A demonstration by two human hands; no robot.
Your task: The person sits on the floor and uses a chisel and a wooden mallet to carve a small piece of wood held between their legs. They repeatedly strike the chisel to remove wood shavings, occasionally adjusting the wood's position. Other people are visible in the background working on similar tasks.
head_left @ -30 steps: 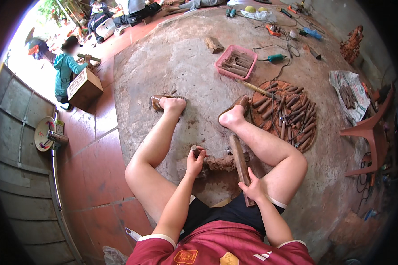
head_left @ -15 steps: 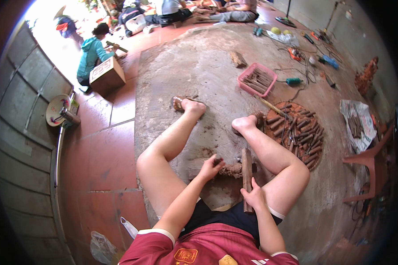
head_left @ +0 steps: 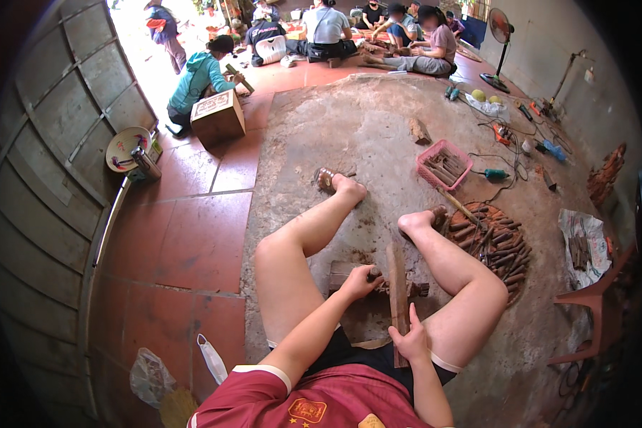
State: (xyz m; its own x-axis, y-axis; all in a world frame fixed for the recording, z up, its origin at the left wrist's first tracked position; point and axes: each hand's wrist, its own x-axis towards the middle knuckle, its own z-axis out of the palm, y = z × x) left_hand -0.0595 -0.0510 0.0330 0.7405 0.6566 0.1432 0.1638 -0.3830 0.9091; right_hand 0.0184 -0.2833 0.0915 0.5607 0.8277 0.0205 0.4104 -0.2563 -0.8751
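My left hand (head_left: 361, 282) is closed round a short tool with a dark rounded end (head_left: 374, 272); its lower part is hidden. It is held over a rough brown piece of carved wood (head_left: 421, 289), which lies across between my thighs. Beside that hand, a flat wooden block (head_left: 340, 274) sits on the floor. A long, flat wooden bar (head_left: 397, 285) stands nearly upright in my right hand (head_left: 411, 339), its fingers wrapped round the lower part and its far end reaching past the carved wood.
Right of my foot, an orange round mat (head_left: 524, 250) bears many wooden-handled tools (head_left: 503, 250). Beyond are a pink basket (head_left: 435, 187) of sticks, power tools and cords. A red chair (head_left: 585, 307) stands right. A person in teal (head_left: 196, 82) works behind a wooden box (head_left: 217, 118); other people sit farther back.
The view has tilted up, so the scene sits lower and farther right, with more people showing. Both hands keep their holds on the tool and the bar.
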